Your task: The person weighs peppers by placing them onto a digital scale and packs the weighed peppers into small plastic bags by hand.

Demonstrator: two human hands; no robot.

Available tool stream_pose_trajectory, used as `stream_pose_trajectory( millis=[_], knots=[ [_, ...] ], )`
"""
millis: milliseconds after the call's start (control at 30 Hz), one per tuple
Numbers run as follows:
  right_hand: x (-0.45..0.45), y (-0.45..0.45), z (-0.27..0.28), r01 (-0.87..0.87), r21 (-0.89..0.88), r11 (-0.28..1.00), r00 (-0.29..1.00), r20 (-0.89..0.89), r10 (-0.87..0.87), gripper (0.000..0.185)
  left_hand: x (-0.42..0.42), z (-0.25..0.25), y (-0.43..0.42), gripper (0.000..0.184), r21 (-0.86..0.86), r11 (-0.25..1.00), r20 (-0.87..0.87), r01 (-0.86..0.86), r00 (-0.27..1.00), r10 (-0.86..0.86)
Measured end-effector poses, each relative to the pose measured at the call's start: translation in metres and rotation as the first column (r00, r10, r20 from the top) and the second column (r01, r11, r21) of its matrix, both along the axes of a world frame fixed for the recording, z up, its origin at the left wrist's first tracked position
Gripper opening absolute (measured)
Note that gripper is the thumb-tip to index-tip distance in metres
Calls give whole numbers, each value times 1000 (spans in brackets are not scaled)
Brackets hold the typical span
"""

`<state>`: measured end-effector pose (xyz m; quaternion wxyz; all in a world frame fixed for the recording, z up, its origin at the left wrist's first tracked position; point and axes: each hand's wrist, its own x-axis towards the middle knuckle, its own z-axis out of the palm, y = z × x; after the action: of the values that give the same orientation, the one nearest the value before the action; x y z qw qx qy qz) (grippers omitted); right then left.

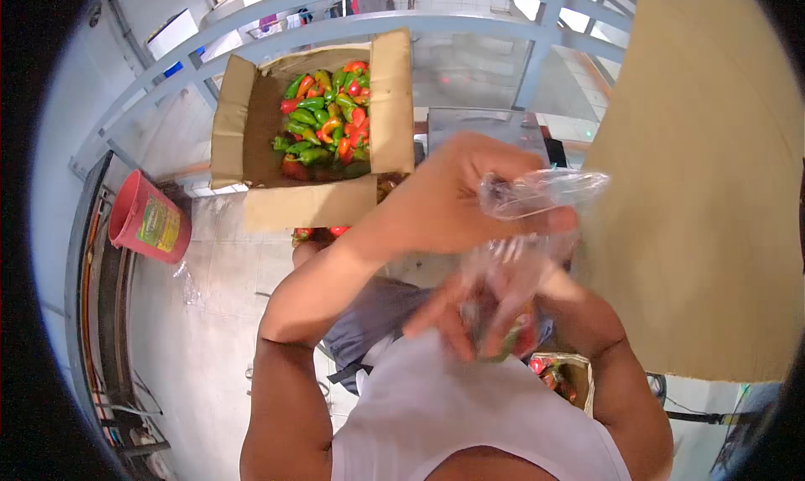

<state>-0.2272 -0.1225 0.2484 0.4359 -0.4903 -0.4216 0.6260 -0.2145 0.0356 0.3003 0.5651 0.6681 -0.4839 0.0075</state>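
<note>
My left hand [495,200], which comes in from the left and is raised in front of me, has its fingers closed on the gathered top of a clear plastic bag [579,185]. Below it, my right hand [470,309] is blurred by motion beside the lower part of the bag. Red and green peppers [521,334] show through the plastic near my chest. Which fingers of the lower hand touch the bag I cannot make out. An open cardboard box [390,104] holds many red and green peppers [323,120] ahead on the left.
A pink bucket [163,229] leans at the left on the tiled floor. Blue-grey railings [537,41] cross the far side. A large cardboard sheet [696,187] stands at the right. Another box [589,384] with peppers sits low beside my body.
</note>
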Motion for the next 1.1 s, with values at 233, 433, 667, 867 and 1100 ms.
stream_pose_trajectory(
  millis=[233, 433, 667, 867, 1100],
  knots=[
    [-68, 8, -93, 403, 205, 892, 912, -165, -374, 32, -6, -43, 60, 8, -7, 811, -249, -585, 786, 565],
    [-74, 19, -104, 401, 383, 832, 882, 83, -464, 37, -59, -48, 55, 17, 89, 766, 575, -637, 661, 482],
    [-41, -42, -60, 477, 657, 583, 299, 503, -811, 19, -49, -62, 75, 24, 363, 848, 678, -386, 734, 44],
    [-20, -67, -6, -21, 867, 498, -589, 392, -706, 22, -103, -78, 10, 14, 70, 929, 91, -364, 929, 358],
    [-21, -38, -54, 632, 735, -246, 269, -506, -820, 19, -49, -163, -16, 24, 43, 992, -401, -115, 908, 123]
  ],
)
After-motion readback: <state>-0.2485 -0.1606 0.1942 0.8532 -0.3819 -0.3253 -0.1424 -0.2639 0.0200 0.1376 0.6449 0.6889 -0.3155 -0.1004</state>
